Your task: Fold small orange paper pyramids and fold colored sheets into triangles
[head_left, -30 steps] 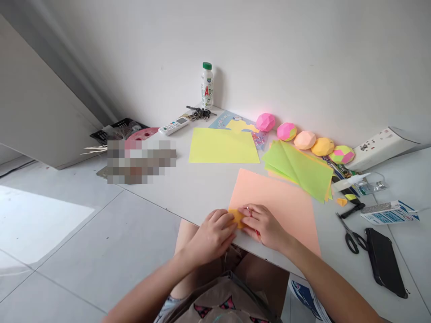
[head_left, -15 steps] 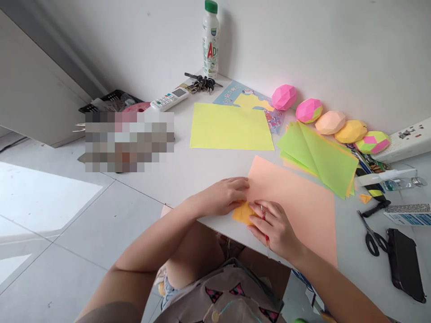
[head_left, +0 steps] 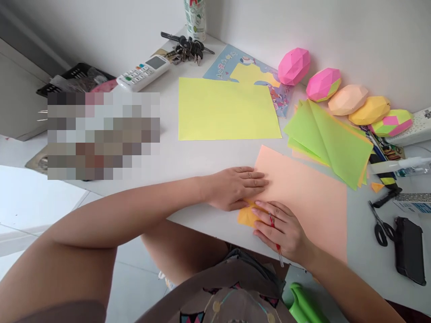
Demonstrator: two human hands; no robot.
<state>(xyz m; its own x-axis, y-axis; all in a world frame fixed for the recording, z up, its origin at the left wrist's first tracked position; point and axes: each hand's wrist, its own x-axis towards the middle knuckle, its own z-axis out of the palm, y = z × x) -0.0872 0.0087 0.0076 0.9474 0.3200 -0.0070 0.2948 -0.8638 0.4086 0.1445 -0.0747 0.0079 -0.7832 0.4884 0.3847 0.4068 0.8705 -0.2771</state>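
My left hand (head_left: pixel 237 188) lies flat with its fingers stretched out, over the edge of the peach paper sheet (head_left: pixel 310 193). Its thumb side touches a small piece of folded orange paper (head_left: pixel 248 217). My right hand (head_left: pixel 286 231) presses its fingertips on the right side of that orange piece. Tucked between the right fingers is a thin red pen-like tool (head_left: pixel 278 248), its lower end sticking out towards me; its exact kind cannot be made out. Part of the orange paper is hidden under both hands.
Beyond my hands are a yellow sheet (head_left: pixel 227 110) and stacked green sheets (head_left: pixel 330 139). Faceted paper eggs (head_left: pixel 294 66) line the wall. Scissors (head_left: pixel 380 226) and a black case (head_left: pixel 409 251) lie right. A remote control (head_left: pixel 143 74) and keys (head_left: pixel 188 47) lie back left.
The view has tilted down and moved closer. My left hand has slid right onto the peach sheet and its fingers have straightened. My right hand stays on the orange paper with the red tool.
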